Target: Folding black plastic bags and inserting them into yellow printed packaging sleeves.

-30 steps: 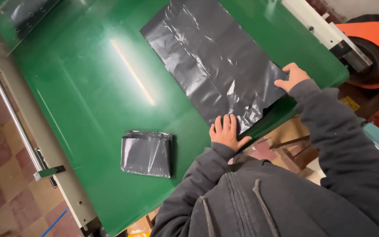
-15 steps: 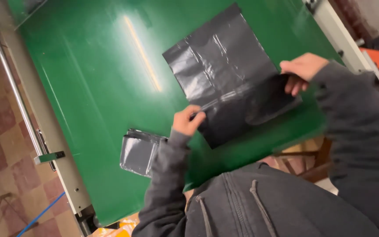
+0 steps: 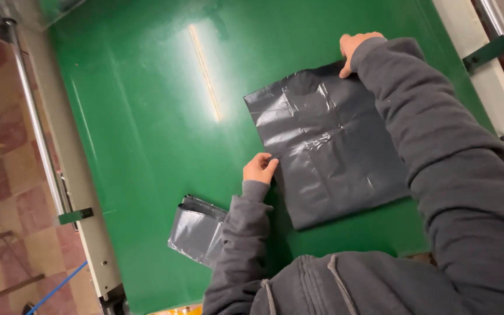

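A dark grey plastic bag, folded in half, lies flat on the green table. My left hand pinches its left edge near the middle. My right hand grips the bag's far right corner; my grey sleeve covers part of the bag's right side. A smaller, folded grey plastic bag lies on the table near the front edge, partly under my left forearm.
A grey metal rail with a green bracket runs along the table's left side, above a tiled floor. A white frame with another green bracket borders the right side. A light streak reflects on the table.
The bag's near half has been lifted and folded over onto the far half. Both hands moved away from me with it; the bag now lies at half its earlier length.
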